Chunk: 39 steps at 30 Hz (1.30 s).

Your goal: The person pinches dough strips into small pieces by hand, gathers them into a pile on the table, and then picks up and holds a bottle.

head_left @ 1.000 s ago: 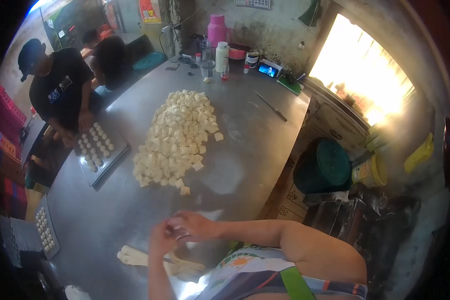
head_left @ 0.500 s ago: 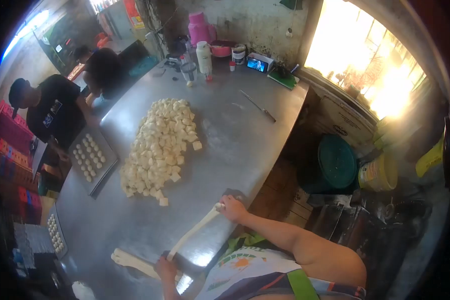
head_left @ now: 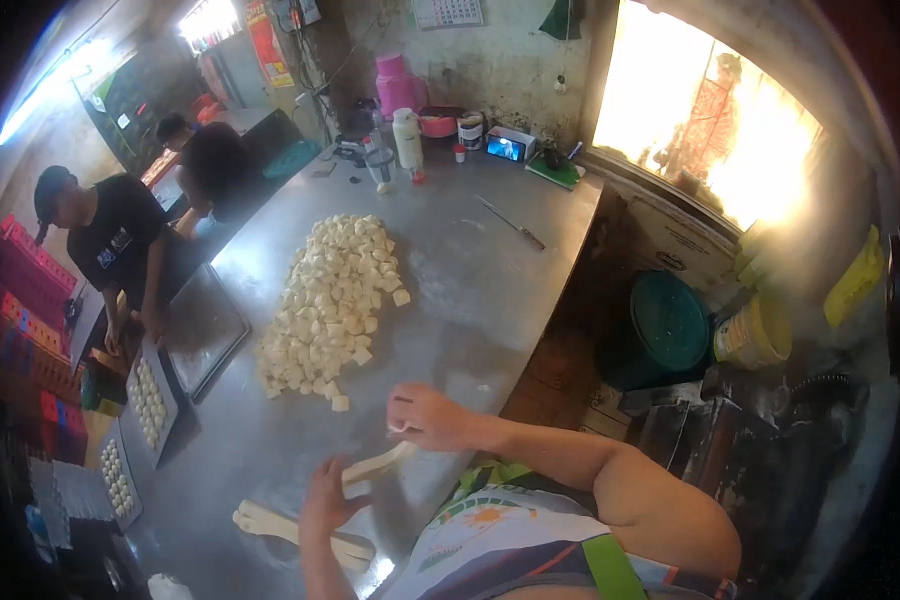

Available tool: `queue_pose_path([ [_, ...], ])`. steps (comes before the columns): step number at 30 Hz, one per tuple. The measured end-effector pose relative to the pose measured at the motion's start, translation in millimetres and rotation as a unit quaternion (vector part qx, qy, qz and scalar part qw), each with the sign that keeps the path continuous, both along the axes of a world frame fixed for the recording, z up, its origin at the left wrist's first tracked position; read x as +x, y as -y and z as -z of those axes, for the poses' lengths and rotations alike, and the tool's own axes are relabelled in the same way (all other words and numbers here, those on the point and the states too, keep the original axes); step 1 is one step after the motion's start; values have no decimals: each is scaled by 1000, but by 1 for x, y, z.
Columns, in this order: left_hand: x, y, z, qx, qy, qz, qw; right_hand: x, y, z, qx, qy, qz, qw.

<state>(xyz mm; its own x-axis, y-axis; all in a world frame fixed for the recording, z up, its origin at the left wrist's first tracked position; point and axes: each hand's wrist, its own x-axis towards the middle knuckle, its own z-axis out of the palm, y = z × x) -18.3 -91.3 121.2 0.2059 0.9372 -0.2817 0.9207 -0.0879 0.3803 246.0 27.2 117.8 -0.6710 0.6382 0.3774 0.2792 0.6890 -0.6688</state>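
Note:
A pale dough strip [head_left: 380, 463] stretches between my two hands above the steel table. My right hand [head_left: 428, 418] is closed around its far end, fingers curled. At the near end, my left hand [head_left: 328, 495] has the strip between thumb and fingers; its grip is partly hidden. Beside and below my left hand, more dough strips [head_left: 270, 522] lie on the table, partly behind my forearm. Ahead of my hands sits a large heap of cut dough pieces [head_left: 332, 300], with a few squares at its edge.
The steel table [head_left: 450, 330] carries a knife [head_left: 510, 222], a phone [head_left: 506, 148] and bottles toward the back. At the left edge are a bare tray [head_left: 205, 335] and trays of dough balls [head_left: 148, 405]. A co-worker [head_left: 115, 235] stands there. Right of the table is a green-lidded bin [head_left: 670, 320].
My right hand has lifted the strip's end, and my left hand has moved up along it. The co-worker's tray of dough balls has shifted nearer, and a bare tray lies where it was.

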Motion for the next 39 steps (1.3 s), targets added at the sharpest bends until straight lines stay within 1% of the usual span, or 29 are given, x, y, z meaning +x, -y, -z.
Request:
queue_pose_path([
  [2,39,-11,-9,190,195,-47,961,-26,16,-32,37,-172,-36,984],
  [3,47,-9,3,191,199,-46,960,-38,27,-40,39,-168,-35,984],
  [4,53,-11,27,135,329,-63,932,-52,42,-44,-23,-205,-56,977],
  [5,59,-13,48,77,452,-80,885,-60,51,-48,-84,-241,-78,964],
  [6,64,-15,64,78,455,-78,884,-63,55,-54,-82,-238,-78,965],
  [7,70,-18,76,14,584,-130,801,-65,58,-58,-127,-225,-32,966],
  [8,70,-18,85,-55,694,-179,695,-67,61,-59,-174,-213,17,961],
  [9,63,-19,80,-59,693,-179,696,-68,56,-49,-176,-213,20,961],
  [10,52,-24,68,29,594,-97,798,-69,44,-37,-182,-157,29,970],
  [11,46,-31,54,117,472,-9,873,-72,32,-26,-185,-103,38,977],
  [12,46,-37,42,118,470,-8,874,-75,23,-36,-183,-105,38,977],
  [13,49,-43,28,132,497,-33,857,-77,13,-51,-24,-159,33,987],
  [14,52,-48,14,147,522,-60,838,-76,6,-61,136,-207,27,968],
  [15,55,-53,2,162,546,-86,818,-71,2,-63,137,-210,26,968],
  [17,58,-56,-12,193,589,-140,772,-57,-2,-61,145,-96,71,982],
  [18,54,-59,-6,197,587,-142,772,-50,-2,-59,146,-99,66,982],
  [20,40,-61,13,224,380,-53,896,-37,0,-52,118,-46,9,992],
  [24,60,-54,4,247,344,-44,905,-26,-4,-32,124,-55,4,991],
  [26,69,-51,-4,227,376,-87,894,-29,-1,-23,68,-127,-8,990],
  [27,70,-51,0,227,374,-88,895,-28,1,-24,68,-129,-9,989],
  [29,68,-48,20,126,422,-163,883,-26,8,-28,45,-147,48,987],
  [32,76,-43,65,132,397,-174,891,-30,3,16,-14,-157,68,985],
  [33,85,-41,39,90,194,-128,969,-32,-5,37,-13,-157,67,985],
  [34,89,-33,31,90,195,-127,968,-29,-14,62,-27,-38,75,996],
  [35,91,-25,27,126,286,-50,949,-25,-24,83,-40,81,84,992],
  [36,91,-23,25,160,373,30,914,-14,-36,100,-39,82,88,992],
  [37,88,-18,24,156,372,30,914,-2,-43,118,-122,106,98,982],
  [38,85,-17,22,131,387,-53,911,0,-48,124,-200,130,101,966],
  [39,81,-22,19,111,400,-133,900,-6,-50,116,-192,130,98,968],
])
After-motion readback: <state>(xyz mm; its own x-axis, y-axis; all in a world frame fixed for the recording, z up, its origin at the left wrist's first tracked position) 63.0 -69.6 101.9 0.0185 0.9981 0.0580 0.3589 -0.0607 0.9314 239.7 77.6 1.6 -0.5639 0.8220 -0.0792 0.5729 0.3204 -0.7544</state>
